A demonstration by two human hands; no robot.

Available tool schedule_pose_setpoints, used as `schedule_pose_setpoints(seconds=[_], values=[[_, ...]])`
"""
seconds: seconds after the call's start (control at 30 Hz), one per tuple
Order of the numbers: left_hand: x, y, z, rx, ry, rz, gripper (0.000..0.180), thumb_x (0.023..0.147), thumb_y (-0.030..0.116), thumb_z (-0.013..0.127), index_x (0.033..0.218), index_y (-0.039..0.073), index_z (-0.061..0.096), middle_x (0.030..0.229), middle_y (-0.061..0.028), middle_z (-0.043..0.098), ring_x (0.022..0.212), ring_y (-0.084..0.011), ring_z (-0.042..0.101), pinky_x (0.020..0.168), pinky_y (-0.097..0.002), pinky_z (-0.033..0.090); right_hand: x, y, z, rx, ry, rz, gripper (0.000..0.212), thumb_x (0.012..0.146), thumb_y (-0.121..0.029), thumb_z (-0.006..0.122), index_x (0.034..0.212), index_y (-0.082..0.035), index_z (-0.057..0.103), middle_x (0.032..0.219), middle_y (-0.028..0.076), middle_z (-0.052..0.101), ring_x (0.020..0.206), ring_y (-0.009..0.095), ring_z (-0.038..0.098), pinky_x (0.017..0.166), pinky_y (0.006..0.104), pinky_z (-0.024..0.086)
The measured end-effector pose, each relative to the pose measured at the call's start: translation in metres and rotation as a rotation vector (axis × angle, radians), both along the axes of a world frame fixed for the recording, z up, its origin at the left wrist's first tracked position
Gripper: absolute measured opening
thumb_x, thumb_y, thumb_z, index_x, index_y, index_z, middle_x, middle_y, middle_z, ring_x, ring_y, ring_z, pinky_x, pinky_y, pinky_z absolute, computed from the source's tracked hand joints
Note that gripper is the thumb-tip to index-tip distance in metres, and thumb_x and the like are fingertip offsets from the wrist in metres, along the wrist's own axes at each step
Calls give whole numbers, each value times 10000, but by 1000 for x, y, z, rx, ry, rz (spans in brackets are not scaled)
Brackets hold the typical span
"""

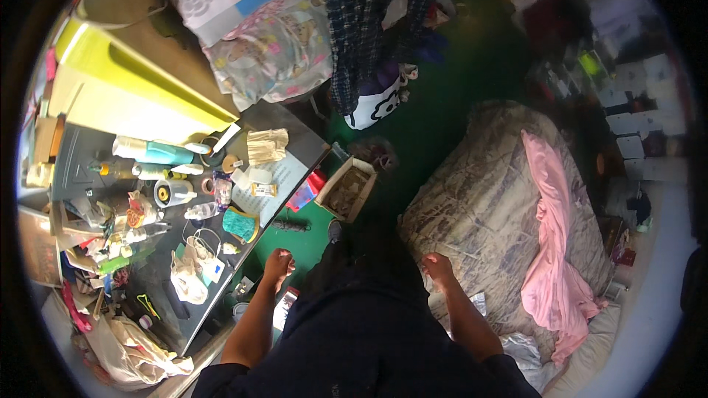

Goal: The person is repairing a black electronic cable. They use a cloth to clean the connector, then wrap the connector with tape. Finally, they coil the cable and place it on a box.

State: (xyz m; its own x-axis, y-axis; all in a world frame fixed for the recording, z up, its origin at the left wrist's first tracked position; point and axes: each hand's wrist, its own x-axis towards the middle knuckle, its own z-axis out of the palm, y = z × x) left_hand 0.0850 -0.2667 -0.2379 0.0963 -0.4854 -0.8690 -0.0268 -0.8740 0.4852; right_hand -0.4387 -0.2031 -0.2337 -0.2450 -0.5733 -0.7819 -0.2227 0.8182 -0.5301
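My left hand (pixel 279 266) hangs in mid-air to the left of my body, near the edge of the dark desk (pixel 167 318). Its fingers are curled in, and nothing shows in them. On the other side, my right hand (pixel 438 268) is held over the near edge of the bed (pixel 461 203). That hand is also curled into a loose fist with no object visible. Neither hand appears to grip anything. A teal and yellow pouch (pixel 240 224) and a white plastic bag (pixel 190 278) lie on the desk nearest my left hand.
Bottles, rolls and papers crowd the desk. An open cardboard box (pixel 363 197) stands on the green floor (pixel 442 107) ahead of my foot (pixel 335 231). Pink cloth (pixel 542 250) lies along the bed. Plaid cloth (pixel 346 29) hangs ahead, above a black-and-white bag (pixel 375 108).
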Motion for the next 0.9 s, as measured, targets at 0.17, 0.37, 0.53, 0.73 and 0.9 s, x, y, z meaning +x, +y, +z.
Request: schedule_pose_setpoints(seconds=[0.17,0.37,0.53,0.73,0.9], values=[[-19,-14,2,32,-29,-39,187,953,141,600,1120,63,566,825,-62,635,677,-166,632,582,-287,492,-29,-21,-36,-31,39,99,182,962,-162,666,1040,-2,699,785,51,671,651,132,613,585,306,477],[-58,-38,15,96,-95,-56,180,970,195,617,1097,74,575,836,-69,645,671,-156,617,572,-271,487,-71,-104,-56,71,-80,103,224,990,-199,647,1077,2,695,822,56,673,679,128,609,584,317,470],[-113,-91,22,38,-77,-152,189,986,164,599,1143,59,580,910,-83,672,738,-164,647,642,-291,517,-115,-140,-78,-25,-191,-25,292,1014,-231,635,1176,10,666,851,50,671,725,133,612,644,306,491],[-183,-148,47,-22,-74,-237,250,980,136,586,1202,21,572,976,-93,679,801,-153,666,697,-296,532,-141,-174,-87,98,-79,88,337,1022,-251,630,1264,-15,626,921,55,669,768,143,607,656,327,482],[-199,-160,38,37,-101,-289,259,963,139,595,1192,16,588,919,-85,679,809,-161,665,704,-300,534,-136,-194,-87,191,-137,41,368,1013,-260,644,1284,-12,619,921,62,647,776,140,586,669,339,477]])
